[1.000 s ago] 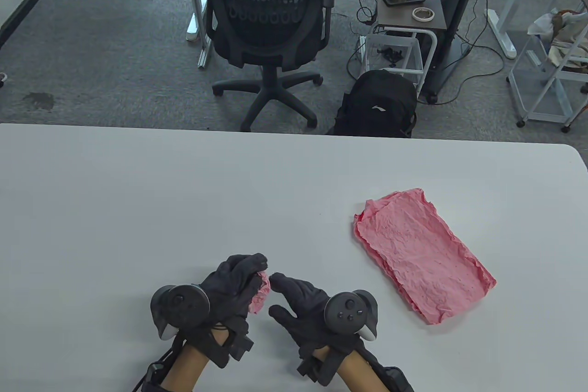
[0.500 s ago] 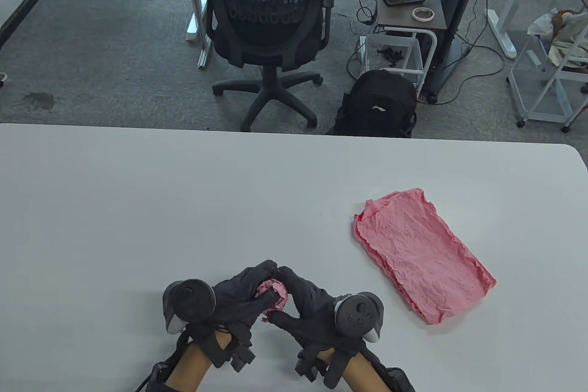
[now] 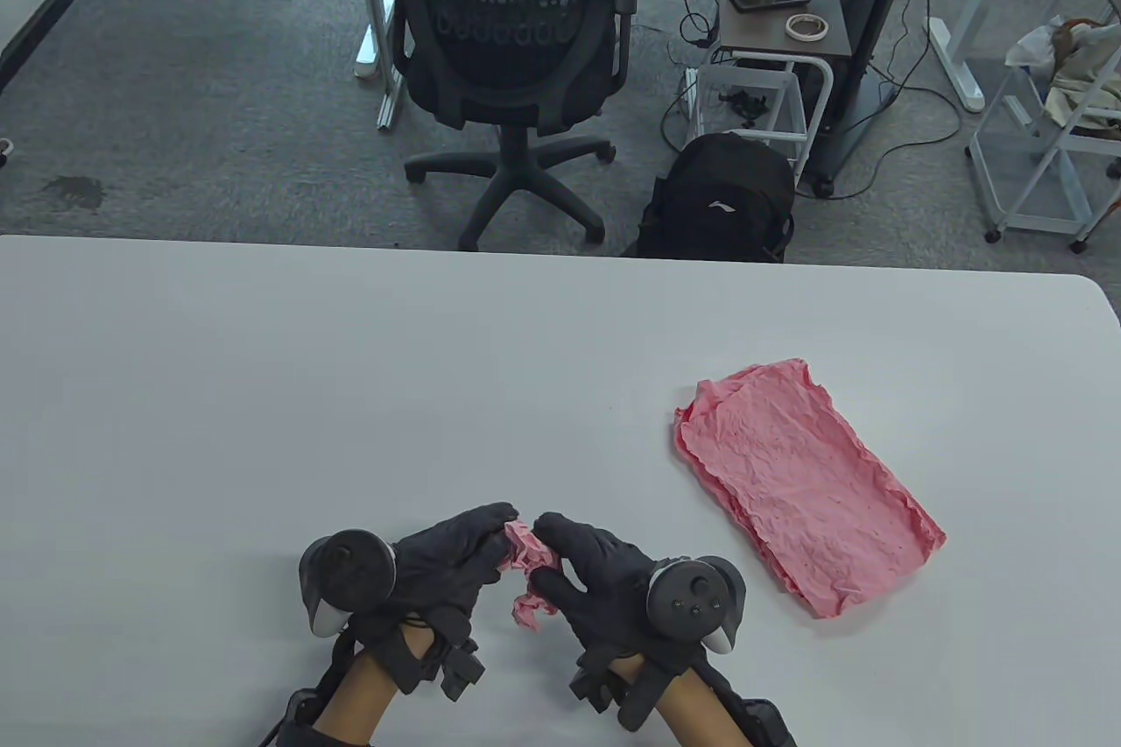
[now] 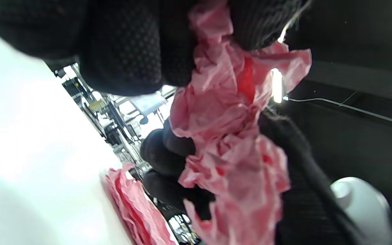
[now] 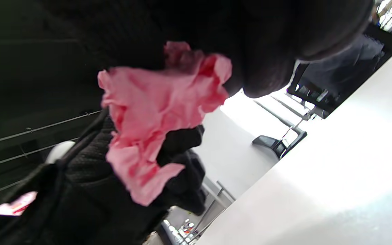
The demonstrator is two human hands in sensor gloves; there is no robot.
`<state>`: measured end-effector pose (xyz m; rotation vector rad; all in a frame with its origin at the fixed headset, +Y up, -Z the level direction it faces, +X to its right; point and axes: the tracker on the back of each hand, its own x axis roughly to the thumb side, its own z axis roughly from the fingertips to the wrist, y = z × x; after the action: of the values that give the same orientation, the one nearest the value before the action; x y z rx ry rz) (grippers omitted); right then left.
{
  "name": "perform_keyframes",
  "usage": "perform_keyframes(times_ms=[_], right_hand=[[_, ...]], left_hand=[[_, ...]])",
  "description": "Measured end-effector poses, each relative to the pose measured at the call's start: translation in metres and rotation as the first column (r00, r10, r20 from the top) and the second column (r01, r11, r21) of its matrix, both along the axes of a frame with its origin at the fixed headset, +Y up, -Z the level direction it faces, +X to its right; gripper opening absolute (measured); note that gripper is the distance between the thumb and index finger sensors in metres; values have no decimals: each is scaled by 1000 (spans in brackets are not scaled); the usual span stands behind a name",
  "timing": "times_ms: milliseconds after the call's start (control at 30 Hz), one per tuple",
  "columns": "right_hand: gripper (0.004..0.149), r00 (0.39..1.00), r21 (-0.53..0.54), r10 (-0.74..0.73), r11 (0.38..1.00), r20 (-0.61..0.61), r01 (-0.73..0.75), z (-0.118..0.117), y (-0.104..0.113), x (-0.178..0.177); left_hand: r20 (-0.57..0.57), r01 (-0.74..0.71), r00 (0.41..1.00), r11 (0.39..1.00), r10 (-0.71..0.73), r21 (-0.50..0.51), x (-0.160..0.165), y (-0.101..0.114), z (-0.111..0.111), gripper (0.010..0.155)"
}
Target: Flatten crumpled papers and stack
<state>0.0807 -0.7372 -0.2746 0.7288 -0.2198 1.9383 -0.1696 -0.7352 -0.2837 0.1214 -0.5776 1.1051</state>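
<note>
A crumpled pink paper (image 3: 528, 567) is held between both hands just above the white table (image 3: 350, 397) near its front edge. My left hand (image 3: 455, 559) grips its left side and my right hand (image 3: 587, 576) grips its right side; a loose corner hangs down between them. In the left wrist view the paper (image 4: 230, 136) bulges between the black fingers, and in the right wrist view it (image 5: 155, 109) hangs partly unfolded. A stack of flattened pink papers (image 3: 801, 484) lies on the table to the right, also seen in the left wrist view (image 4: 131, 204).
Beyond the table's far edge stand a black office chair (image 3: 508, 38), a black backpack (image 3: 722, 200) and a small side table (image 3: 779, 11) on the carpet.
The right hand came in to meet the left and took hold of the crumpled paper. Both hands have since drawn slightly apart and the ball has started to open, with a corner hanging down.
</note>
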Motion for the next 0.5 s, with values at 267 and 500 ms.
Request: perform_keyframes(times_ms=[267,500], right_hand=[[52,998,-6,-23,1000,50,24,-2,-1,6],[51,999,4,-38,999,19,38,-1,0,6]], left_hand=[[19,-26,999,1000,26,-4,-1,0,-1,56],[142,114,985,989,-99,-97,7,-5,-2,71]])
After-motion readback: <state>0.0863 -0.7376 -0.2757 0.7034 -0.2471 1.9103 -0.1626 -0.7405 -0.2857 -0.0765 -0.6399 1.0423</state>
